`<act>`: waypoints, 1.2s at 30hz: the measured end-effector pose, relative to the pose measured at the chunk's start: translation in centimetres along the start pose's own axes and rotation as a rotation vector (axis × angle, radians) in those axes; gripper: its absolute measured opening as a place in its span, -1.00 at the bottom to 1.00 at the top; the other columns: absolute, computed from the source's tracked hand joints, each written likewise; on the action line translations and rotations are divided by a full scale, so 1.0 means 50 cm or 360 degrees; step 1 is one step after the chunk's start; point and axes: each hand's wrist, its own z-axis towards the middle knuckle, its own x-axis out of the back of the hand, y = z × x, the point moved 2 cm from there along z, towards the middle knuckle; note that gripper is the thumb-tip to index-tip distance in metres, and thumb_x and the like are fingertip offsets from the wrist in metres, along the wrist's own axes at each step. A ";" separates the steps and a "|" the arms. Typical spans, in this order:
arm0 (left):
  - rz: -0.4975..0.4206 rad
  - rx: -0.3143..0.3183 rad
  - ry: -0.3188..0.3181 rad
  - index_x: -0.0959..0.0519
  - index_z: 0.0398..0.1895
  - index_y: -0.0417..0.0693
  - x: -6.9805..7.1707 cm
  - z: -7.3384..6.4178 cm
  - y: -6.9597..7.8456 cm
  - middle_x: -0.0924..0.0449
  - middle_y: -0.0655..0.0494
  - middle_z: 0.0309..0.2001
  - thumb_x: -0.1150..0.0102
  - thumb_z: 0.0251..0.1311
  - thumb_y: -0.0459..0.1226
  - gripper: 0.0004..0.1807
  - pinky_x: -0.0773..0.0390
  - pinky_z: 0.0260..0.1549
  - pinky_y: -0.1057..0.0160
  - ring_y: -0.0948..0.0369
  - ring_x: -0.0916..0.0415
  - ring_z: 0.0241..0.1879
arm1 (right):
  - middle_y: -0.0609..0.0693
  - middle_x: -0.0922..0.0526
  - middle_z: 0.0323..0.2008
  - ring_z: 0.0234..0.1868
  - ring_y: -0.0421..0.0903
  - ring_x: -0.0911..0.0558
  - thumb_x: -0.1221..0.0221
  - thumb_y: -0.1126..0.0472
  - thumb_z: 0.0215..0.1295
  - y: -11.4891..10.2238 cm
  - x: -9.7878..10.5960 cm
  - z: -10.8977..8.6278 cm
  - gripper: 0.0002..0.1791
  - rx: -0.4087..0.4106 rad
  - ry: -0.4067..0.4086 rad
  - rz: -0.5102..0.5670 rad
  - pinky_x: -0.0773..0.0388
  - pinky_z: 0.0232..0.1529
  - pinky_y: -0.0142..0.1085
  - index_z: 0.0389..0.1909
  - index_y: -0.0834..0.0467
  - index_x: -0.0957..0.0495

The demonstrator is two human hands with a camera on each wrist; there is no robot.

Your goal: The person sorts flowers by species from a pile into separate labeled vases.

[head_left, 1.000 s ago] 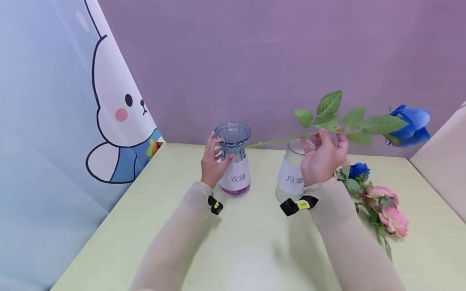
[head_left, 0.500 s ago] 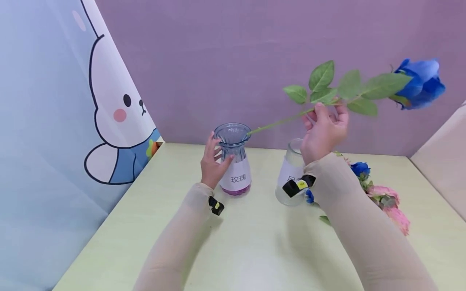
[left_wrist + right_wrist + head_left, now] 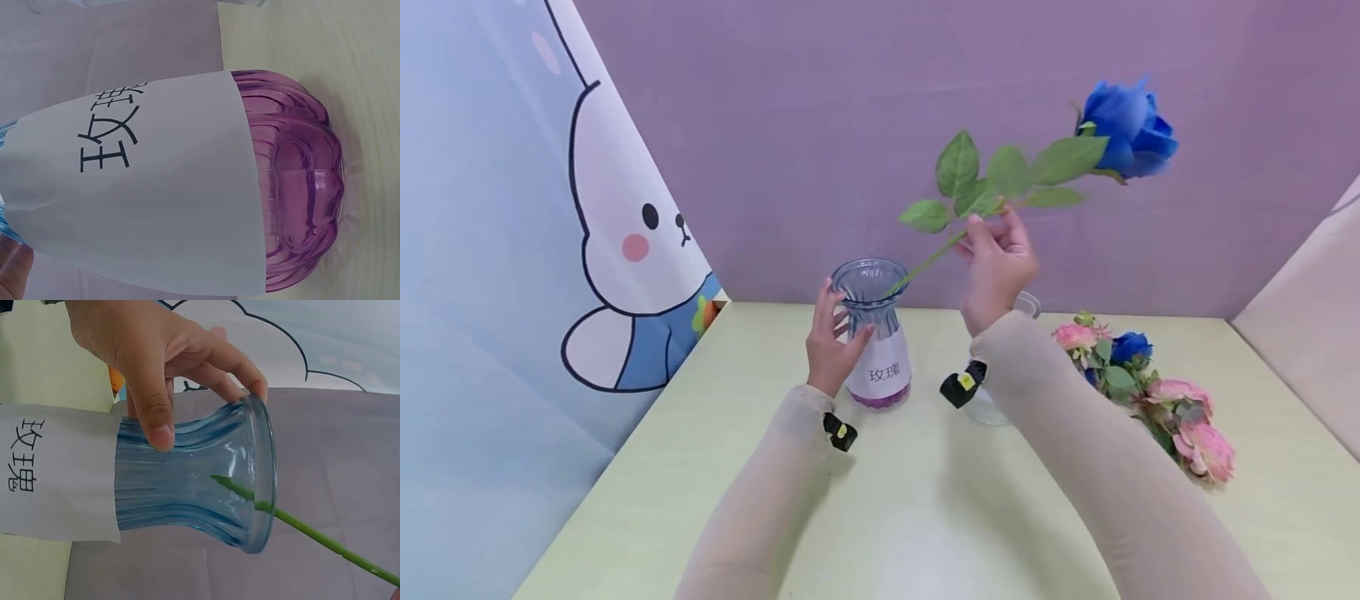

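My left hand (image 3: 837, 346) holds a glass vase (image 3: 887, 321) by its flared neck. The vase stands upright, bluish above and purple at the base, with a white paper label (image 3: 169, 187) bearing Chinese characters. My right hand (image 3: 1002, 271) pinches the green stem of a blue rose (image 3: 1127, 133), below the bloom and near its leaves. The rose slants, its bloom up to the right. In the right wrist view, the stem (image 3: 319, 536) crosses the vase's rim and its tip lies inside the flared mouth. The left thumb and fingers touch the neck there.
A second, clear glass vase (image 3: 988, 410) stands right of the first, mostly hidden by my right sleeve. Several pink and blue flowers (image 3: 1202, 450) lie on the table (image 3: 865, 517) at the right. A purple backdrop (image 3: 820, 167) rises behind, with a rabbit-print cloth (image 3: 632, 342) at left.
My right hand has risen and moved left with the rose, tilting its bloom upward. The stem's tip has gone from beside the vase's rim into its mouth. My left hand keeps its hold.
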 end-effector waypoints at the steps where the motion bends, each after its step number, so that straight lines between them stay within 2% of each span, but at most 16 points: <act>1: -0.0002 0.0010 -0.0002 -0.31 0.14 -0.20 0.001 -0.001 0.000 -0.06 -0.19 0.44 -0.33 0.07 -0.45 -0.43 -0.61 -0.06 0.01 -0.24 -0.51 0.03 | 0.01 -0.51 -0.50 -0.51 -0.15 -0.60 -0.24 0.48 0.17 0.004 -0.002 -0.003 -0.61 0.0001 -0.0015 -0.0013 -0.68 -0.37 -0.31 0.04 0.22 -0.57; 5: -0.0014 0.0025 -0.0015 -0.31 0.14 -0.20 0.000 -0.006 -0.001 -0.06 -0.18 0.44 -0.32 0.07 -0.45 -0.43 -0.61 -0.06 0.00 -0.25 -0.50 0.03 | -0.02 -0.52 -0.52 -0.53 -0.19 -0.59 -0.24 0.48 0.16 0.017 -0.007 -0.009 -0.60 0.0035 -0.0077 -0.0082 -0.68 -0.38 -0.33 0.06 0.26 -0.57; 11: -0.0015 -0.0018 -0.0030 -0.31 0.14 -0.21 -0.004 -0.002 0.004 -0.06 -0.21 0.44 -0.33 0.08 -0.44 -0.44 -0.62 -0.07 0.01 -0.25 -0.51 0.02 | -0.07 -0.52 -0.56 -0.54 -0.23 -0.58 -0.23 0.48 0.16 0.028 -0.011 -0.006 -0.64 0.0088 -0.0148 -0.0154 -0.67 -0.41 -0.36 0.01 0.31 -0.58; 16: 0.0006 -0.0039 -0.0021 -0.31 0.12 -0.19 -0.002 0.005 0.005 -0.07 -0.21 0.44 -0.32 0.08 -0.44 -0.45 -0.62 -0.08 0.01 -0.24 -0.52 0.02 | -0.06 -0.52 -0.56 -0.53 -0.23 -0.57 -0.23 0.49 0.15 0.038 -0.014 -0.001 -0.61 0.0072 -0.0192 -0.0172 -0.68 -0.38 -0.34 0.05 0.31 -0.57; 21: -0.0053 -0.0001 -0.0012 -0.31 0.12 -0.21 -0.008 0.000 0.008 -0.04 -0.23 0.44 -0.32 0.08 -0.44 -0.45 -0.62 -0.06 0.00 -0.27 -0.50 0.03 | -0.06 -0.52 -0.56 -0.52 -0.22 -0.55 -0.23 0.46 0.17 0.052 -0.012 -0.001 -0.58 0.0044 -0.0287 -0.0302 -0.67 -0.32 -0.35 0.09 0.29 -0.55; 29: -0.0082 -0.0041 0.0048 -0.32 0.13 -0.24 -0.005 -0.002 0.007 -0.06 -0.23 0.44 -0.33 0.06 -0.46 -0.44 -0.61 -0.06 -0.02 -0.25 -0.50 0.03 | -0.08 -0.57 -0.54 -0.54 -0.27 -0.58 -0.24 0.46 0.16 0.080 -0.015 -0.015 -0.56 0.0022 -0.0436 -0.0410 -0.67 -0.32 -0.38 0.11 0.37 -0.50; 32: -0.0099 -0.0032 0.0060 -0.33 0.11 -0.25 -0.001 -0.008 0.002 -0.07 -0.25 0.43 -0.34 0.05 -0.48 -0.44 -0.61 -0.07 -0.04 -0.26 -0.50 0.03 | 0.00 -0.62 -0.51 -0.55 -0.26 -0.60 -0.25 0.43 0.18 0.094 -0.013 -0.023 -0.54 -0.0012 -0.0498 -0.0533 -0.67 -0.29 -0.38 0.14 0.34 -0.49; 36: -0.0100 -0.0073 0.0079 -0.33 0.12 -0.26 0.001 -0.007 0.000 -0.06 -0.28 0.42 -0.34 0.05 -0.48 -0.45 -0.61 -0.08 -0.05 -0.27 -0.49 0.03 | 0.23 -0.67 -0.38 -0.53 -0.27 -0.60 -0.24 0.42 0.19 0.105 -0.016 -0.030 -0.53 -0.0021 -0.0592 -0.0667 -0.68 -0.26 -0.36 0.15 0.35 -0.48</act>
